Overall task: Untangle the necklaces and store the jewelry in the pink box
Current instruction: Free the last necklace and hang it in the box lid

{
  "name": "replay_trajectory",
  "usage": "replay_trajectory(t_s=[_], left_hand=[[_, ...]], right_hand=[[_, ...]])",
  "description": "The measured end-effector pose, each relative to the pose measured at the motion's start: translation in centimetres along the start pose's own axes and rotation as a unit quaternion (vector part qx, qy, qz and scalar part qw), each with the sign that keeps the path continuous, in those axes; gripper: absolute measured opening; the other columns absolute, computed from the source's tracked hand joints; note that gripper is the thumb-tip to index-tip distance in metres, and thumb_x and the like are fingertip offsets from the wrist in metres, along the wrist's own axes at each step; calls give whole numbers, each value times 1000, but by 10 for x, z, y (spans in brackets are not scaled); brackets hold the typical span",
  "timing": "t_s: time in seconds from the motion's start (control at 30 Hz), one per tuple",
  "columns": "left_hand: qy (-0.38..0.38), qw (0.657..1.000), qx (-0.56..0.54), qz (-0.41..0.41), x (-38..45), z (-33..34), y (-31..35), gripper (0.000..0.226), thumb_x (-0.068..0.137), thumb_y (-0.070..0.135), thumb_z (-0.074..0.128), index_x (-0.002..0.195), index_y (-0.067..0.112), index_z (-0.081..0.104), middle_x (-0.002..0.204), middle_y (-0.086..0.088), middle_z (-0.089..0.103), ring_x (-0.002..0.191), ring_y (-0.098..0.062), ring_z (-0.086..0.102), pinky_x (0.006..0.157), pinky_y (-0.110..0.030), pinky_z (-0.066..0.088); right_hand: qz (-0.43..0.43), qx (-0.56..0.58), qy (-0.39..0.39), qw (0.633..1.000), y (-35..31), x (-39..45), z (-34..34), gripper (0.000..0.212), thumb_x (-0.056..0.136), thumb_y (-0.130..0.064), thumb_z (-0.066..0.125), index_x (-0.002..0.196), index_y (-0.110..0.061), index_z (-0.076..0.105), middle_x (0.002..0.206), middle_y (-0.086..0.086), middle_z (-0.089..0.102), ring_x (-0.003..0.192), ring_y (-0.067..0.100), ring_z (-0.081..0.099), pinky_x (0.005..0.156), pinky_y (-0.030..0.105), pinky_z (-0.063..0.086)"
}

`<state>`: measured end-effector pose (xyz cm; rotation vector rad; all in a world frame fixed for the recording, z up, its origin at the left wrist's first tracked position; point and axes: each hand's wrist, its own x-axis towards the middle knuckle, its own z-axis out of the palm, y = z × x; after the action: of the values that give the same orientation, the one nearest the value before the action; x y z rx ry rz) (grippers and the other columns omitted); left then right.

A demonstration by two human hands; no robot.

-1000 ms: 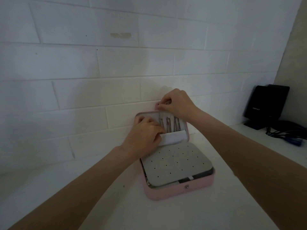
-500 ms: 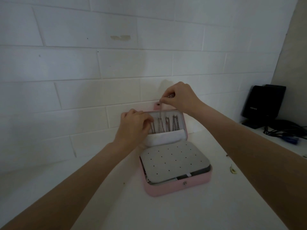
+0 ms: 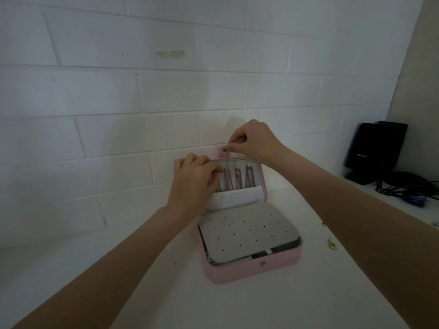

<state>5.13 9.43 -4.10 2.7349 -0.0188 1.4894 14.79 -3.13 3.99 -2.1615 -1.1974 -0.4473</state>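
The pink box [image 3: 251, 269] lies open on the white table, its lid [image 3: 263, 184] upright against the brick wall. Several necklaces [image 3: 237, 179] hang in the lid above a white pocket [image 3: 240, 198]. A grey perforated panel [image 3: 247, 231] covers the base. My right hand [image 3: 255, 140] pinches the upper end of a thin chain [image 3: 240, 140] just above the lid's top edge and snap tab [image 3: 224, 151]. My left hand [image 3: 193, 184] is at the lid's left side, fingertips curled at the same chain near the hooks; the grip itself is partly hidden.
A black speaker [image 3: 375, 150] stands at the far right with a tangle of dark cables [image 3: 408, 186] and a blue plug [image 3: 415, 201]. A small yellowish scrap [image 3: 332, 244] lies on the table right of the box. The brick wall is directly behind the lid.
My right hand rose from the lid's top edge to just above it, drawing the chain up. My left hand moved from the white pocket up to the lid's upper left.
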Motion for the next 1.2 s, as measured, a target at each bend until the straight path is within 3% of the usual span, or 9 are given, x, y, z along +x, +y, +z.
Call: replay_trajectory(t_s=[0.1, 0.23, 0.47, 0.7, 0.87, 1.07, 1.2], left_hand=[[1, 998, 9, 61, 1, 3, -4, 27, 79, 23, 47, 83, 16, 73, 78, 2, 66, 79, -17, 45, 72, -28, 23], [-23, 990, 36, 133, -2, 9, -7, 28, 81, 21, 48, 86, 16, 75, 89, 1, 69, 88, -17, 42, 78, -30, 27], [-46, 991, 50, 116, -12, 15, -11, 33, 81, 19, 44, 95, 16, 74, 104, 2, 67, 103, -20, 45, 86, -33, 30], [-42, 987, 77, 137, -15, 14, -12, 34, 80, 18, 44, 97, 15, 73, 105, 1, 67, 103, -20, 45, 87, -35, 30], [-37, 981, 98, 162, -14, 15, -13, 33, 76, 15, 45, 96, 13, 72, 107, -1, 66, 102, -21, 45, 88, -36, 30], [-46, 980, 99, 164, -15, 15, -14, 35, 76, 16, 46, 101, 15, 71, 113, -1, 66, 105, -22, 45, 89, -38, 31], [-61, 982, 90, 156, -15, 12, -15, 37, 79, 19, 43, 104, 16, 71, 115, 0, 66, 108, -21, 44, 89, -37, 29]], right_hand=[[3, 4, -2, 1000, 3, -1, 12, 17, 82, -23, 69, 86, -8, 75, 78, -1, 64, 68, 7, 52, 67, 20, 40], [15, 7, 16, 1000, 6, -3, 23, 18, 84, -24, 66, 85, -8, 75, 77, 3, 66, 66, 10, 51, 66, 25, 40], [33, -20, 53, 998, 11, -7, 29, 25, 86, -30, 64, 92, -7, 73, 94, 8, 69, 86, 20, 62, 72, 28, 47], [29, -115, 61, 991, 13, -14, 35, 24, 90, -30, 58, 94, -10, 70, 92, 9, 68, 85, 24, 62, 65, 29, 43], [8, -88, 100, 991, 10, -14, 34, 26, 91, -32, 58, 94, -9, 70, 90, 6, 66, 78, 16, 54, 64, 25, 38], [-19, -75, 92, 993, 6, -8, 31, 24, 90, -30, 59, 91, -8, 70, 77, -4, 51, 74, 11, 46, 64, 25, 33], [-10, -83, 95, 992, 10, -8, 31, 25, 90, -30, 59, 90, -8, 69, 79, -2, 53, 76, 12, 45, 65, 26, 33]])
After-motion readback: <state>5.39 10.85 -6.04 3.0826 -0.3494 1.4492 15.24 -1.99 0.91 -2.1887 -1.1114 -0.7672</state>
